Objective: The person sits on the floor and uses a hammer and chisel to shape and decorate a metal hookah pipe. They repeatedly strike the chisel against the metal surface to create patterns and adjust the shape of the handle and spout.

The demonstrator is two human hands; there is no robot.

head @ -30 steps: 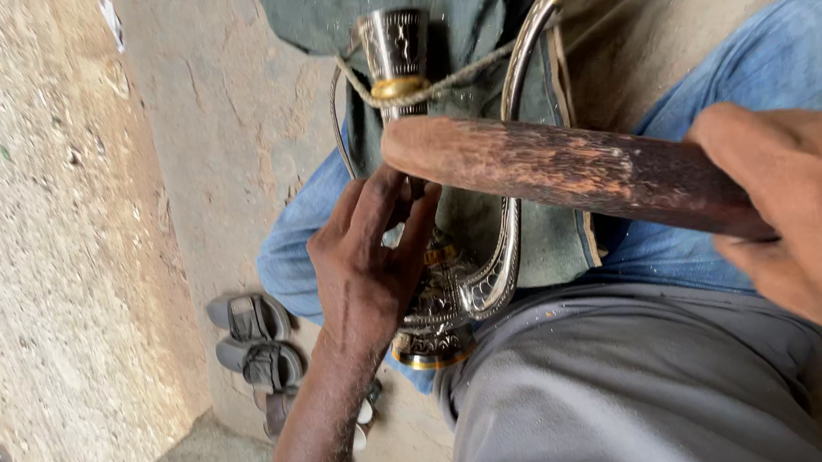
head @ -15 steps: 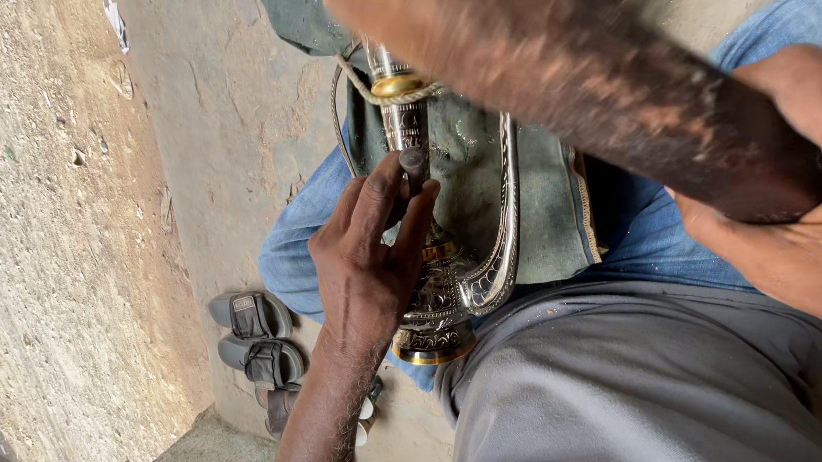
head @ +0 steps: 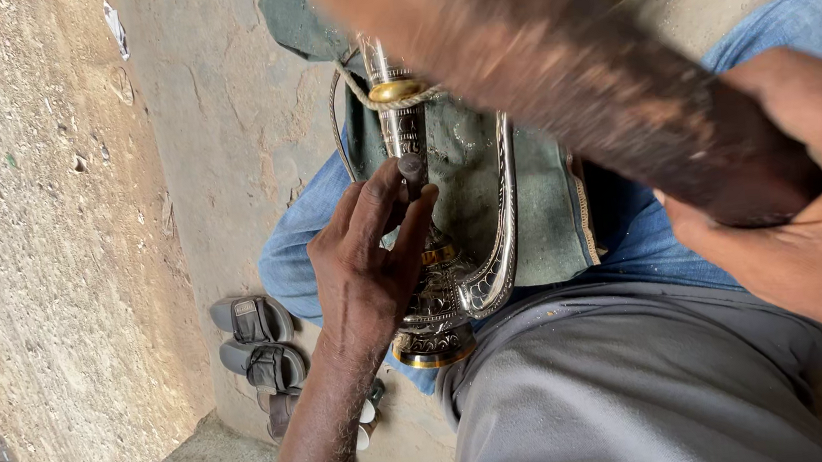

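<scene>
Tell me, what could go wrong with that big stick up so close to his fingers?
The right hand holds the wooden club raised above the small punch, which the left hand pinches against the engraved metal vessel. A blow off target could hit those fingers. The punch might also skid and scratch the vessel.

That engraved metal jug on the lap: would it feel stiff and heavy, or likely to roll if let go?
The engraved metal jug looks rigid, probably fairly heavy for its size, given its thick silvery body. Lying on its side on the green cloth, its round body might roll, though the curved handle and the left hand seem to check that. The polished surface may be slippery.
</scene>
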